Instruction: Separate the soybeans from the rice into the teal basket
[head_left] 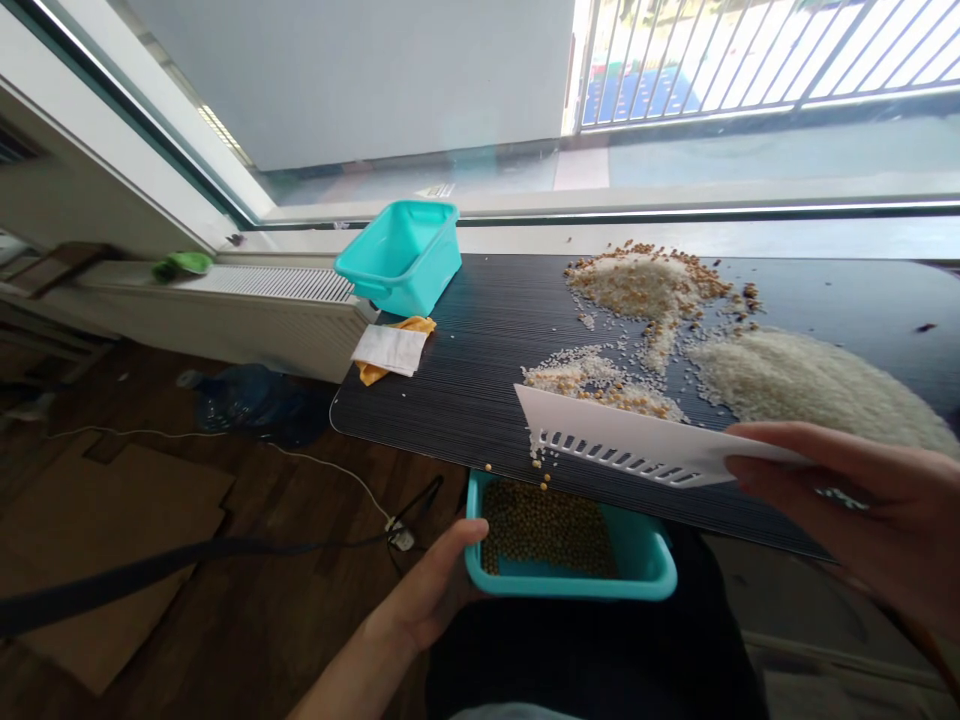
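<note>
My right hand (832, 490) pinches the right end of a white slotted card (637, 440), held tilted over the dark tabletop near its front edge. Behind the card lies a small mixed heap of white rice and yellow peas (600, 380). A few loose peas (544, 482) sit at the table edge. Below that edge my left hand (442, 580) grips the left end of a turquoise plastic bin (570, 588), thumb on its rim. Peas (555, 525) cover much of the bin's bottom. The fingers under the bin are hidden.
A larger rice-and-pea heap (645, 285) lies near the window, with a rice pile (817, 385) at right. Another turquoise bin (401, 255) stands at the table's left end beside a folded cloth (390, 350). A radiator (277, 300), water bottle (255, 400) and cables are left.
</note>
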